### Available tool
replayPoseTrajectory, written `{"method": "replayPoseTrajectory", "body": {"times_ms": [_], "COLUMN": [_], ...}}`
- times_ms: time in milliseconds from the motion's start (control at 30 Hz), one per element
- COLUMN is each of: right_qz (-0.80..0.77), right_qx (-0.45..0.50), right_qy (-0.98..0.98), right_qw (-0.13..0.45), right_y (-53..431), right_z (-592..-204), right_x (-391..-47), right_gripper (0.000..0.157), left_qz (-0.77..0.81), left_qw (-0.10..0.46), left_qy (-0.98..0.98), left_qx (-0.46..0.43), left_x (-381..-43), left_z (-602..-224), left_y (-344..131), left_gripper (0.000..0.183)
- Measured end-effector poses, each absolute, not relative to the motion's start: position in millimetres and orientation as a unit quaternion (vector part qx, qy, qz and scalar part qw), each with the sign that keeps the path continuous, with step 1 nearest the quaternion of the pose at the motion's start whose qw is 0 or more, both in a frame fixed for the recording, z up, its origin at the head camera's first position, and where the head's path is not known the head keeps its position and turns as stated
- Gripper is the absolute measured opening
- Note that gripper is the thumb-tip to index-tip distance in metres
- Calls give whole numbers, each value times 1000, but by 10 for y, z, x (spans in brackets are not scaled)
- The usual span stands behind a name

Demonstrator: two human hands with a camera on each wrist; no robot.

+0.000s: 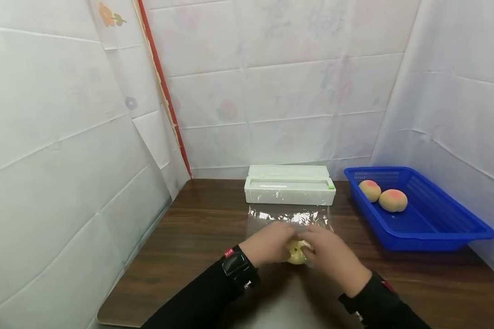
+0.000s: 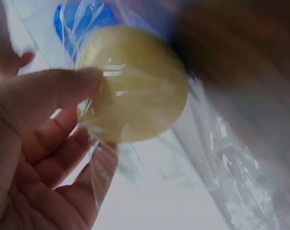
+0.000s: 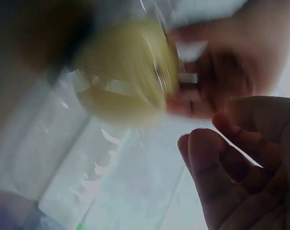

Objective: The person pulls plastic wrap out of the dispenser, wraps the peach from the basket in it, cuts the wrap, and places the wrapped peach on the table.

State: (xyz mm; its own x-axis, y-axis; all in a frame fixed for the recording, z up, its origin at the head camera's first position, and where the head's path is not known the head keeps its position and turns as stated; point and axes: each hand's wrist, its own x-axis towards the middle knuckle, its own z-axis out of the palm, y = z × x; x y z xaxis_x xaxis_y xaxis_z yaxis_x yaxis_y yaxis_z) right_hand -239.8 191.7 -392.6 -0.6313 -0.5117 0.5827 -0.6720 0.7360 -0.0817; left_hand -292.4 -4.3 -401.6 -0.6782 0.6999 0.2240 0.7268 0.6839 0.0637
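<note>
A pale yellow round fruit (image 2: 135,86) with clear cling film (image 2: 231,167) over it is held in my left hand (image 2: 35,120). The left thumb presses on the film-covered side, and the fingers curl underneath. In the head view the fruit (image 1: 298,252) shows a small dark spot between the two hands. My right hand (image 3: 245,163) is close beside it, fingers loosely bent and apart from the fruit in the right wrist view. A sheet of film (image 1: 290,214) stretches over the table from a white cling film box (image 1: 290,196) to the hands.
The white box stands at the table's back edge with its lid raised and a green piece at its right end. On the right, a blue plastic basket (image 1: 436,235) holds two peaches (image 1: 393,201). White sheeting (image 1: 271,100) hangs behind the brown wooden table (image 1: 181,246).
</note>
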Motion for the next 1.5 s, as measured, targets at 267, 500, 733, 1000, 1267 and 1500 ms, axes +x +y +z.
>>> {"method": "replayPoseTrajectory", "body": {"times_ms": [267, 500, 733, 1000, 1267, 1500], "right_qz": [103, 95, 93, 110, 136, 155], "right_qx": [316, 289, 248, 231, 224, 233], "right_qy": [-893, -908, -938, -949, -959, -958], "right_qw": [304, 289, 224, 185, 111, 59], "right_y": [1706, 1596, 1553, 1555, 1629, 1719], "right_z": [-4233, -4277, -4204, -4142, -3947, -3826], "right_x": [-2462, -2564, -2610, -2682, -2867, -3109], "right_gripper": [22, 28, 26, 23, 17, 19], "left_qz": [-207, -295, -302, -295, -153, -69], "left_qw": [-35, -107, -100, -56, 158, 217], "left_qy": [-908, -883, -880, -889, -917, -905], "left_qx": [-362, -348, -353, -345, -332, -360], "left_x": [-3251, -3410, -3440, -3392, -3130, -2981], "left_z": [-3999, -4029, -4076, -4106, -4077, -4168], "left_y": [-209, -319, -358, -354, -250, -162], "left_gripper": [43, 43, 42, 52, 29, 10]}}
